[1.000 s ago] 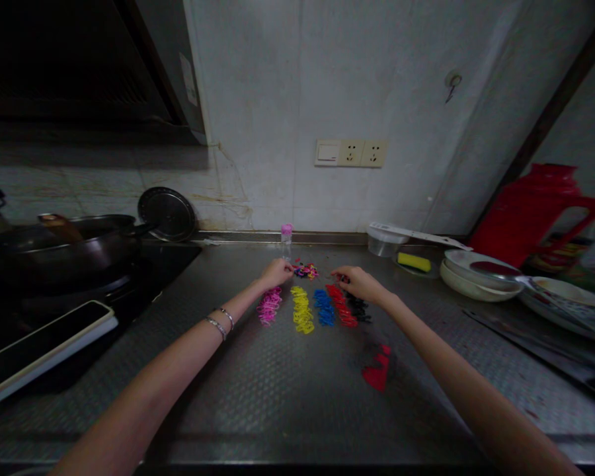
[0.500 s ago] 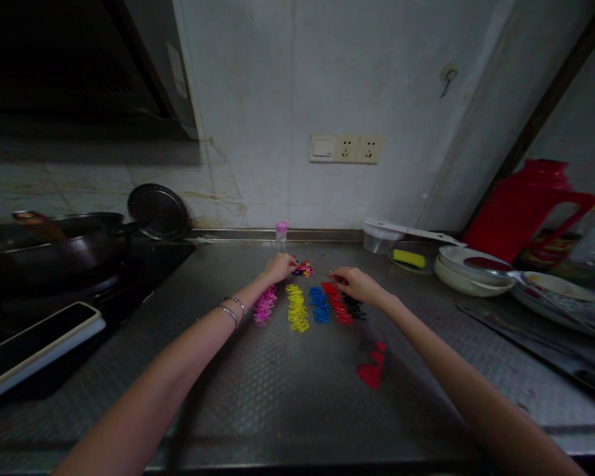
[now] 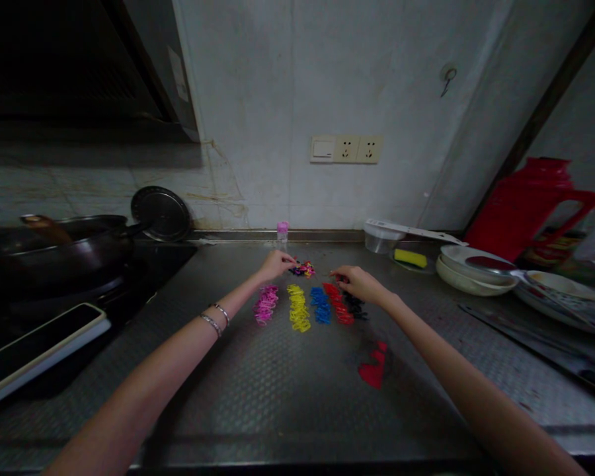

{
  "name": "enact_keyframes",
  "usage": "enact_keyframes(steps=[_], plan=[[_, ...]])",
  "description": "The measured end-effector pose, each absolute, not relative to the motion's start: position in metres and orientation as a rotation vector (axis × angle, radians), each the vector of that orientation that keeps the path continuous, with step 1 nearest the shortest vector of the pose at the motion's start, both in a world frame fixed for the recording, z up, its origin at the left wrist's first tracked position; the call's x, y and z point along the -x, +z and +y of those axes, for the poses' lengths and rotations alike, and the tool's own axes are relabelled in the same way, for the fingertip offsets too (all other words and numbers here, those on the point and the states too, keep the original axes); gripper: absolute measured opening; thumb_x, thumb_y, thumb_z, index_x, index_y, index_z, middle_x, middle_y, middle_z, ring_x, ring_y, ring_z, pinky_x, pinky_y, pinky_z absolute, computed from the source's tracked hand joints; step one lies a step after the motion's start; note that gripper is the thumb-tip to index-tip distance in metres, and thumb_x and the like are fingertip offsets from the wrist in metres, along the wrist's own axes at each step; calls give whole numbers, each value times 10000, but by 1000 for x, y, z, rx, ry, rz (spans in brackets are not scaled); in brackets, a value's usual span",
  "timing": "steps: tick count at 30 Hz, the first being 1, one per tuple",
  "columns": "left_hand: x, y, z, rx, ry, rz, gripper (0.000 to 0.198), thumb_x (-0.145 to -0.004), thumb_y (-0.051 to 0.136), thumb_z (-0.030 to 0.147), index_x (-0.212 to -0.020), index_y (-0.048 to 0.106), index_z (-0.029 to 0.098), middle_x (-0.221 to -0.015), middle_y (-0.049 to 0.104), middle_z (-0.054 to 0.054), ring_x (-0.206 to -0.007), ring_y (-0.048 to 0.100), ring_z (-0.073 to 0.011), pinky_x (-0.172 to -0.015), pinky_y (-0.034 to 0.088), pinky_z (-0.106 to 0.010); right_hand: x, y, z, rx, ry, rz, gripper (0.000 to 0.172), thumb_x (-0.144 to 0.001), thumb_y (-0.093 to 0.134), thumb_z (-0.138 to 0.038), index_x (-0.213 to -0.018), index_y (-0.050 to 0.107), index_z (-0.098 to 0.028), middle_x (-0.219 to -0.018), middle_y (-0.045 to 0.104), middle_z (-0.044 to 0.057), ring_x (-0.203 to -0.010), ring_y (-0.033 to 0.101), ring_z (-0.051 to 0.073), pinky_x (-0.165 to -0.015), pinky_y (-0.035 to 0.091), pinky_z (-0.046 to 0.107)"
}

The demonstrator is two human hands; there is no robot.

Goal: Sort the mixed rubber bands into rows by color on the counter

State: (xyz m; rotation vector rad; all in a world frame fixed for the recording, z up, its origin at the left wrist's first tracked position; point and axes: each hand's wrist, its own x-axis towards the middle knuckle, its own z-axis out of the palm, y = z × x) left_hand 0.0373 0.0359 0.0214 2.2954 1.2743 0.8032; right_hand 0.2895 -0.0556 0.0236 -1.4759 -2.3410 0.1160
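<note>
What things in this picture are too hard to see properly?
Head view, left hand: too small to tell whether its fingertips pinch anything from the mixed pile.
Head view, black row: far end hidden under the right hand.
Head view, pan: inside too dark, left edge cuts it off.

No legible text, brand or number appears. The pale label [image 3: 177, 65] on the cabinet side, left of the wall socket panel [image 3: 346, 149], is too blurred to read.
</note>
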Motion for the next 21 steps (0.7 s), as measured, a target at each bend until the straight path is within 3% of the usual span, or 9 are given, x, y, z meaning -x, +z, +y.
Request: enact_keyframes(steps=[21], plan=[[-15,5,-6,-2343,622,1126,229,-709,559,221,-877,704,163,-816,700,-38,-717,603,-149,-673,431,-218,-272,19,-40,1457,103,-2337,348,-706,496,-118,-1021,622,-195,-917,650,44,-739,566,128,-639,403,190]])
